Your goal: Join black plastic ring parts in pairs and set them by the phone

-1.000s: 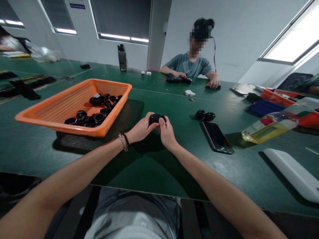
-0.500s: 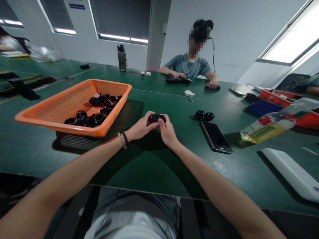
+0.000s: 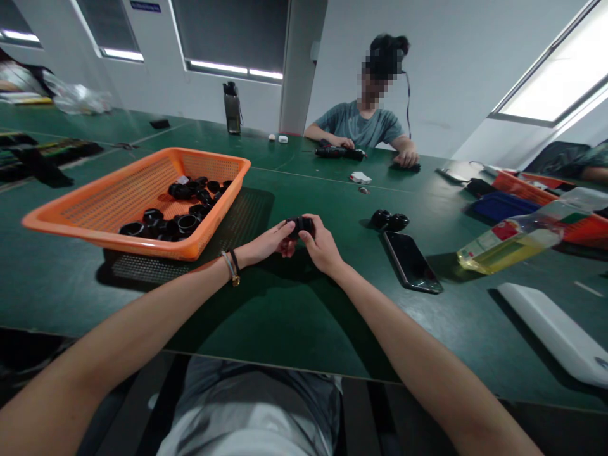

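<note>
Between my two hands, just above the green table [image 3: 266,304], is a black ribbed fitting [image 3: 300,225]. My left hand [image 3: 273,244] is closed on its left end, the thumb along the top and the fingers curled beneath. Around the right end my right hand [image 3: 323,246] is wrapped, its thumb pressed on the near side. Fingers hide much of the part. To the left stands an orange perforated basket [image 3: 199,239] holding several black ring-shaped parts [image 3: 185,223]. Two joined black round pieces [image 3: 389,220] lie to the right of my hands.
Right of my hands lie a smartphone [image 3: 412,261], a tilted bottle of yellow liquid [image 3: 513,237] and a white oblong object [image 3: 553,329]. Across the table sits a person [image 3: 365,123] with a power screwdriver [image 3: 339,152]. A dark drinking bottle [image 3: 232,109] stands at the back.
My left hand has shifted its grip on the black fitting: its fingers are now curled lower, under the part. My right hand keeps nearly the same hold.
</note>
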Tool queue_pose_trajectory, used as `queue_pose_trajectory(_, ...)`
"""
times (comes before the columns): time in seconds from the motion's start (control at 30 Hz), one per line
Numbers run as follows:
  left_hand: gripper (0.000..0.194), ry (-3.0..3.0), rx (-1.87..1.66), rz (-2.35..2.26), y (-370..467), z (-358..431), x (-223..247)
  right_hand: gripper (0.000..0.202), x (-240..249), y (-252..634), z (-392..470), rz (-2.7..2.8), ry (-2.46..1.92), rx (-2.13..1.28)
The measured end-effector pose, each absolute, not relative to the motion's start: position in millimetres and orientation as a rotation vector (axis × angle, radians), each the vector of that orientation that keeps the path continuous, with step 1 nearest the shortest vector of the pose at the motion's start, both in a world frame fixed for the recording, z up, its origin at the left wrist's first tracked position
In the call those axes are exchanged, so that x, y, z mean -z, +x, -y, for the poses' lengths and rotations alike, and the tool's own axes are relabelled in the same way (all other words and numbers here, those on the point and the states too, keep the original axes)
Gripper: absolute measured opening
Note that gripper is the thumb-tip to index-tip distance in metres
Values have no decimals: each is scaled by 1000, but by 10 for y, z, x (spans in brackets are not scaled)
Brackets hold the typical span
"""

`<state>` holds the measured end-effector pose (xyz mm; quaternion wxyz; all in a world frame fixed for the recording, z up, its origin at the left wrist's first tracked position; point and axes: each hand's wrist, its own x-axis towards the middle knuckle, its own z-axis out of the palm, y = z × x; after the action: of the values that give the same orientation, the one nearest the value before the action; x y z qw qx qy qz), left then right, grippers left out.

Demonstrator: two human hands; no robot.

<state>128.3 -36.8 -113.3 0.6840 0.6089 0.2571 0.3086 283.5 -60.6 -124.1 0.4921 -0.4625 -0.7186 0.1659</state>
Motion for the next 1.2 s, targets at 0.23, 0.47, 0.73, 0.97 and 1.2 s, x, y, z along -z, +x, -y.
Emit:
queue_pose_trajectory(0.23,36,1380,-745,-585,1317,398,1136,50,1235,2792,643,1728,-1129,-367)
queue_pose_trajectory(0.47,35,1497,-908,-614,1361,425,1179,48,1188,2696,746,1649,-1158,-418)
queue_pose_trajectory(0.73,34,1989,-1031,-711,1269,504,1084,40,1160,2593,822,1501,-1140,-586)
queue_pose_trajectory(0.97,34,2241,-1011,-780,1228,483,1047,35,1253,2548,803,1418,-1129,-705)
queue_pose_trajectory(1.2,30,2292,-918,-845,1207,431,1021,36,1338,2566,736,1444,-1134,-698)
